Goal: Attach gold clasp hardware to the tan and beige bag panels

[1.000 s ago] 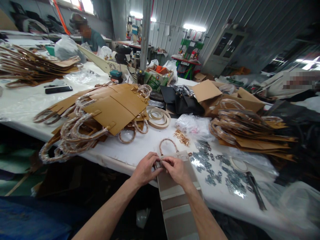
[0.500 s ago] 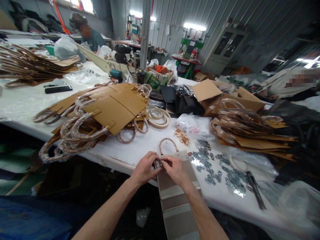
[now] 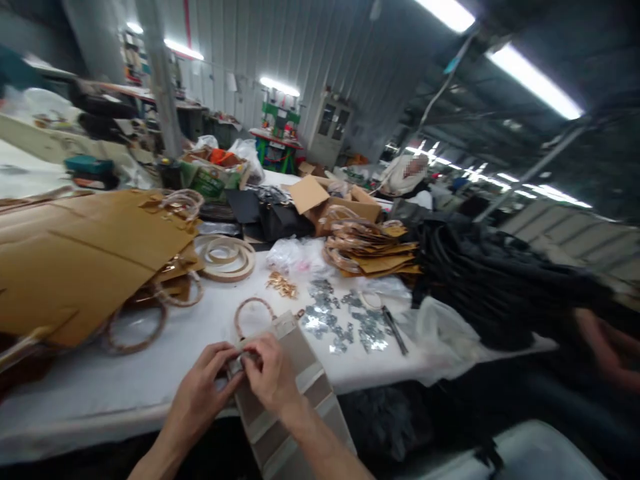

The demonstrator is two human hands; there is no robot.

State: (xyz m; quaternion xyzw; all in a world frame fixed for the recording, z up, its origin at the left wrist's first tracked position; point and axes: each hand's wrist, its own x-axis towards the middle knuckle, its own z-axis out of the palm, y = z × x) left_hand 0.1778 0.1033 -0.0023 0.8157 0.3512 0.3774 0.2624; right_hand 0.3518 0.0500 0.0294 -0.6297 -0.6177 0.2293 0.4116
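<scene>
A grey-beige bag panel (image 3: 313,380) lies tilted over the table's front edge, with a loop handle (image 3: 255,301) at its far end. My left hand (image 3: 203,387) grips the panel's upper left corner between thumb and fingers. Right beside it, my right hand (image 3: 273,377) is closed in a pinch at the same corner. A small silvery metal piece (image 3: 239,363) shows between the fingertips, partly hidden and blurred. Beyond the panel lie a heap of flat metal plates (image 3: 320,317) and a small pile of gold-coloured pins (image 3: 281,285).
Tan bag panels (image 3: 95,247) with wrapped handles cover the left; another stack (image 3: 380,257) sits back right. A strip coil (image 3: 227,257), plastic bags (image 3: 440,333), a black-handled tool (image 3: 395,330) and dark material (image 3: 480,267) stand around. Another person's arm (image 3: 607,347) shows at right.
The view has swung to the right, so everything appears further left. My hands stay together at the panel's corner, still pinching there.
</scene>
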